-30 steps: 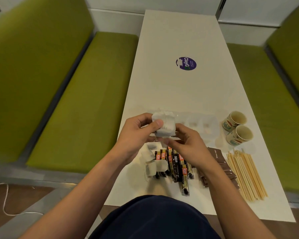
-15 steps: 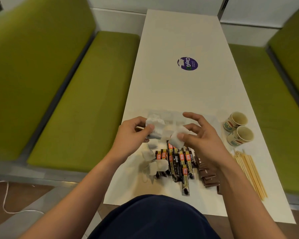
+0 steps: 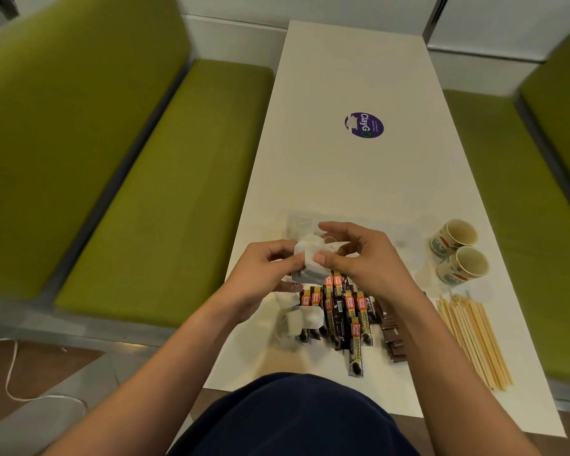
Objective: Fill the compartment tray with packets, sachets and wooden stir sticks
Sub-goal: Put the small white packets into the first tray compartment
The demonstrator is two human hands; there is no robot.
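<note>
Head view puts your main risk at the strings: the white tea bags you hold have thin threads, and one loops loose near your right fingers. Pull the bags apart carelessly and, I judge, the threads snag, so two bags drop into the tray together or one tears. More bags lie on the bench just below your left wrist, their strings trailing; a low sweep of that forearm could drag them off the near edge.

Your left hand is curled, thumb and fingers pinching the left side of the bundle. Your right hand is half closed, thumb pressing the bundle's right edge while the upper fingers arch over it, slightly spread. Both hands hover above the bench, over the far end of the sachets.

The clear tray lies just beyond your hands, faint against the white top, so its compartment walls are hard to read; you could easily misplace a bag. Brown packets sit right of the sachets, then the sticks, with two cups beyond them near the right edge, where a stray elbow may tip them.
</note>
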